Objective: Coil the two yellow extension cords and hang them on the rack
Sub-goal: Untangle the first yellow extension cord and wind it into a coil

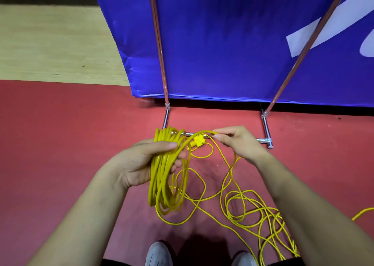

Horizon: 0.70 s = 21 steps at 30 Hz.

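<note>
My left hand [141,162] grips a coil of yellow extension cord [166,176] with several loops hanging down from it. A strand arcs from the coil to my right hand [236,142], which pinches it between thumb and fingertips. A yellow plug [198,141] lies on the floor just below that strand. Loose yellow cord [255,211] sprawls in tangled loops over the red floor at the lower right. The metal rack [162,67] stands right ahead, its two uprights rising from a chrome base bar [261,139] on the floor.
A blue banner [222,43] hangs behind the rack's uprights. The red floor mat [60,124] meets wooden flooring [50,43] at the upper left. My two grey shoes [158,253] show at the bottom edge. Another bit of yellow cord [364,212] enters at the right edge.
</note>
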Motion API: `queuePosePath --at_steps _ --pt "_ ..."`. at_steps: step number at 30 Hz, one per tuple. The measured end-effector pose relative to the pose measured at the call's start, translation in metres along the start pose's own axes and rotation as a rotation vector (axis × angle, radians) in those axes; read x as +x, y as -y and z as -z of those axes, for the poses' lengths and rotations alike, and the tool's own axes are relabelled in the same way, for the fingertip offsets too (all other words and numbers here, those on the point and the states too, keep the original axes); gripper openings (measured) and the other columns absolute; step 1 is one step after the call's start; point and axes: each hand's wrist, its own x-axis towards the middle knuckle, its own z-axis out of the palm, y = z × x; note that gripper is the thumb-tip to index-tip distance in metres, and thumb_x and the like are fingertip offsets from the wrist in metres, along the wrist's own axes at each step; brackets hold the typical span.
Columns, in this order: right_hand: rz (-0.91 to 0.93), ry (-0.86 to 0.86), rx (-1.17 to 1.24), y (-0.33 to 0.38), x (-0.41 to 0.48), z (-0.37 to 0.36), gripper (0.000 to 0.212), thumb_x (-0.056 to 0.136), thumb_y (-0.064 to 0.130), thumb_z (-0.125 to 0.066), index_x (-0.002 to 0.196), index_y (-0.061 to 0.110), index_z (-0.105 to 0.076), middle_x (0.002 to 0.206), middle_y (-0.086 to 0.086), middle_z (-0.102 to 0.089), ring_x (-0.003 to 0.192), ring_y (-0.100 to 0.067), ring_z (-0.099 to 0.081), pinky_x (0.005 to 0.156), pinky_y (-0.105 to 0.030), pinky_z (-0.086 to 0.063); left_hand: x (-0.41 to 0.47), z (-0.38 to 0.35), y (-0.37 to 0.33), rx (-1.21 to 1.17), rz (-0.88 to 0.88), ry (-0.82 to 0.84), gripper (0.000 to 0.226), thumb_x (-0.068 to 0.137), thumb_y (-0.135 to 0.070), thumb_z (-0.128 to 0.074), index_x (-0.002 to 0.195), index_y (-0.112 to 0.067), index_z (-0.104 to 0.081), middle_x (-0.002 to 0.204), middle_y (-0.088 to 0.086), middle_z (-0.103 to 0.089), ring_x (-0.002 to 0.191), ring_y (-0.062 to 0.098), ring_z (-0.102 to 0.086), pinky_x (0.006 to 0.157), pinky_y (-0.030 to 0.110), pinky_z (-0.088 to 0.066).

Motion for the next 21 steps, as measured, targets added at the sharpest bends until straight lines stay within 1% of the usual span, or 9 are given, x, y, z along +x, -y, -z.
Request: queuePosePath --at_steps 2,3,4,6,8,11,16,18,21 --pt "0.074 0.017 -0.047 0.014 -0.002 -0.001 0.023 0.094 0.008 -0.059 0.109 0.018 -0.073 0.09 0.008 -0.073 0.078 0.004 -0.062 0.078 -0.019 -0.043 0.001 -0.005 0.0 -0.002 0.01 0.006 0.017 0.077 -0.018 -0.072 0.085 -0.004 -0.074 0.077 0.015 -0.07 0.057 0.021 -0.067 0.054 0.028 -0.056" --pt "0.128 0.042 -0.094 0.021 -0.003 -0.002 0.026 0.095 0.006 -0.056 0.113 0.017 -0.071 0.099 -0.003 -0.073 0.089 -0.005 -0.064 0.083 -0.025 -0.044 0.002 -0.007 0.0 -0.003 0.021 0.001 0.018 0.078 -0.019 -0.069 0.087 -0.003 -0.073 0.077 0.015 -0.07 0.057 0.021 -0.067 0.054 0.027 -0.056" --pt "0.186 0.072 -0.141 0.029 -0.005 -0.002 0.029 0.096 0.005 -0.054 0.115 0.019 -0.07 0.1 -0.013 -0.07 0.095 -0.018 -0.061 0.084 -0.032 -0.043 0.003 -0.008 0.0 0.001 0.03 -0.004 0.022 0.078 -0.021 -0.064 0.088 -0.003 -0.072 0.077 0.015 -0.071 0.057 0.021 -0.068 0.054 0.026 -0.056" --pt "0.289 0.146 -0.156 0.046 -0.009 -0.005 0.032 0.095 0.004 -0.052 0.115 0.021 -0.07 0.089 -0.021 -0.061 0.085 -0.031 -0.055 0.075 -0.035 -0.042 0.005 -0.011 0.001 0.02 0.044 -0.004 0.025 0.077 -0.023 -0.061 0.089 -0.003 -0.072 0.078 0.013 -0.071 0.058 0.02 -0.068 0.056 0.026 -0.056" --pt "0.364 0.204 -0.157 0.062 -0.016 -0.011 0.033 0.092 0.005 -0.052 0.115 0.021 -0.07 0.083 -0.017 -0.056 0.078 -0.029 -0.054 0.07 -0.033 -0.042 0.006 -0.014 0.002 0.023 0.037 -0.005 0.022 0.077 -0.02 -0.061 0.086 -0.003 -0.073 0.078 0.013 -0.071 0.059 0.02 -0.067 0.056 0.026 -0.056" --pt "0.393 0.251 -0.134 0.076 -0.026 -0.021 0.03 0.09 -0.002 -0.054 0.11 0.017 -0.067 0.085 -0.011 -0.062 0.081 -0.022 -0.059 0.074 -0.028 -0.045 0.006 -0.015 0.004 0.01 0.016 0.0 0.016 0.076 -0.01 -0.065 0.088 -0.003 -0.072 0.077 0.013 -0.07 0.058 0.02 -0.067 0.055 0.027 -0.056" --pt "0.326 0.238 -0.062 0.068 -0.024 -0.023 0.008 0.09 0.012 -0.063 0.096 0.011 -0.058 0.079 -0.011 -0.061 0.073 -0.018 -0.054 0.07 -0.031 -0.044 0.004 -0.013 0.006 -0.021 -0.055 0.136 0.038 0.061 -0.016 -0.086 0.092 -0.004 -0.068 0.069 0.006 -0.059 0.054 0.016 -0.059 0.051 0.025 -0.053" --pt "0.279 0.241 -0.141 0.051 -0.017 -0.017 0.01 0.091 0.02 -0.064 0.089 0.01 -0.062 0.072 -0.007 -0.057 0.067 -0.013 -0.049 0.065 -0.032 -0.042 0.003 -0.013 0.006 -0.039 -0.089 0.158 0.045 0.053 -0.021 -0.092 0.089 -0.006 -0.069 0.069 0.005 -0.058 0.054 0.015 -0.057 0.051 0.025 -0.052" --pt "0.162 0.209 -0.163 0.023 -0.012 -0.008 0.016 0.093 0.02 -0.063 0.087 0.007 -0.07 0.062 0.011 -0.054 0.06 0.001 -0.046 0.06 -0.02 -0.038 0.002 -0.011 0.004 -0.014 -0.097 0.104 0.041 0.048 -0.023 -0.093 0.081 -0.01 -0.071 0.067 0.004 -0.061 0.052 0.014 -0.057 0.049 0.025 -0.051"
